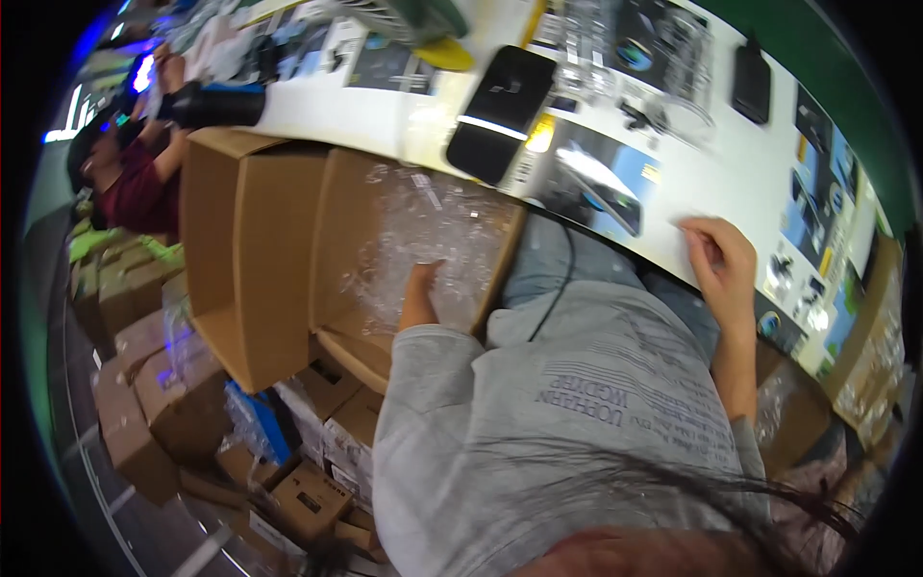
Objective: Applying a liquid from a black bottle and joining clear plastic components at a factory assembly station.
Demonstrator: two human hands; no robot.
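My left hand [421,287] reaches down into an open cardboard box [338,231] beside the table. It is among crumpled clear plastic packaging [433,216]; most of its fingers are hidden, so its grip cannot be told. Over the table's front edge, my right hand [723,258] is closed with the fingers curled in, and nothing shows in it. Nearest to that hand lies a printed picture sheet [588,183] showing a device. Behind the sheet is a black flat box with a white band [502,113].
On the white table [385,120] are clear plastic trays [685,101], a black pouch-like item [750,82] and more printed sheets [817,216]. Cardboard boxes [310,492] crowd the floor at lower left. Another person [142,188] in dark red works at the far left.
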